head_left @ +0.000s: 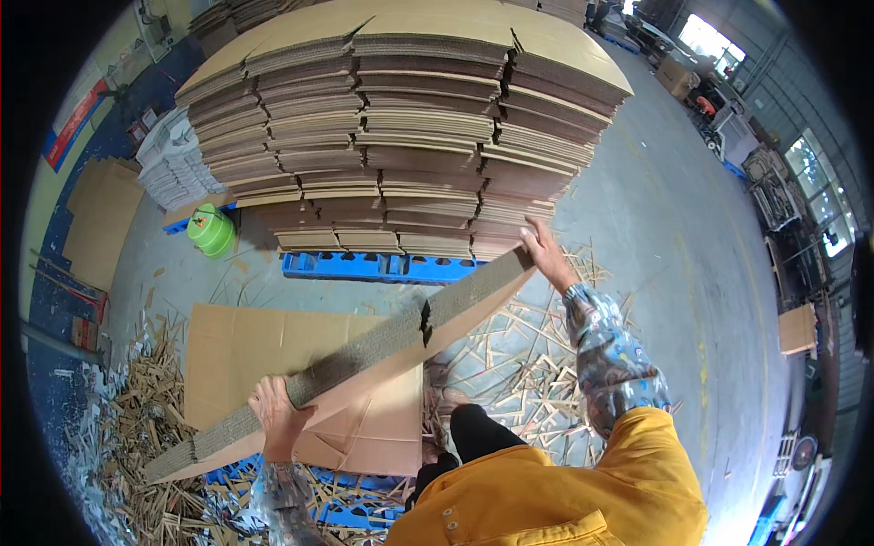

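I hold a thick bundle of flat brown cardboard sheets edge-on, running from lower left to upper right. My left hand grips the bundle's lower edge near its left end. My right hand is pressed on the bundle's far right end. Under the bundle a single flat cardboard sheet lies on a low blue pallet. Beyond it rises a tall stack of flat cardboard on another blue pallet.
Cardboard strips and scraps litter the concrete floor left and right of me. A green jug stands by the tall stack's left corner. A pile of grey-white sheets is at left. Machinery and cartons line the right wall.
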Demonstrator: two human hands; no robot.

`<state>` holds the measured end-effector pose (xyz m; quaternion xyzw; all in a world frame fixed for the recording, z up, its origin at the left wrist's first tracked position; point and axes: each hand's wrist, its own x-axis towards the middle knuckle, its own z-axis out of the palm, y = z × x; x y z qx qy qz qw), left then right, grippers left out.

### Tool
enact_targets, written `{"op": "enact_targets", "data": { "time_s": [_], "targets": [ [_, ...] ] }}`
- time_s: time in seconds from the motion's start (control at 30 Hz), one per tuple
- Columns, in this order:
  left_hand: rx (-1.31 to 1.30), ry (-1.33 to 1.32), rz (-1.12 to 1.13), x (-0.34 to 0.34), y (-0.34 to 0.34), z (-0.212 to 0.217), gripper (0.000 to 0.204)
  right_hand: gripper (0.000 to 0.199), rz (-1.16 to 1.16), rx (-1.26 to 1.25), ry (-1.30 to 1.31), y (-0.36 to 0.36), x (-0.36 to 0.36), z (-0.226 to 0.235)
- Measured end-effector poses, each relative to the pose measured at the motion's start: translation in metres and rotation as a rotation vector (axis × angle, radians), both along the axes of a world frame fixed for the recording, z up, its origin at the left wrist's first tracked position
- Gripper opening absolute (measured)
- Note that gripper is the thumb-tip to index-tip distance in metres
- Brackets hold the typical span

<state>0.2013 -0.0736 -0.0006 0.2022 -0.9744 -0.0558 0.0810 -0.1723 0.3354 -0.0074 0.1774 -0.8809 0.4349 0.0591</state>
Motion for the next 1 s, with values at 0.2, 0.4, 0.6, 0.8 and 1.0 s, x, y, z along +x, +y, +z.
{"op": "enact_targets", "data": {
  "time_s": [0.2, 0.4, 0.6, 0.8, 1.0],
  "targets": [
    [0.056, -0.046, -0.097, -0.015, 0.015, 0.002, 0.075, 0.044, 0.024, -0.351, -0.422, 0.009, 0.017, -0.011],
    [0.074, -0.067, -0.183, -0.036, 0.042, -0.002, 0.066, 0.048, 0.179, 0.015, -0.451, 0.05, 0.029, 0.002],
    [0.073, -0.201, -0.057, -0.016, 0.019, -0.017, 0.071, 0.087, 1.028, 0.67, 0.298, -0.044, 0.035, 0.023],
    [-0.118, 0.327, 0.095, -0.033, 0.062, -0.014, 0.072, 0.06, 1.05, 0.698, 0.273, -0.045, 0.013, 0.024],
    [0.613, 0.622, 1.093, 0.076, 0.159, -0.228, 0.048, 0.06, 0.974, 0.807, 0.09, -0.074, 0.06, 0.076]
  ]
}}
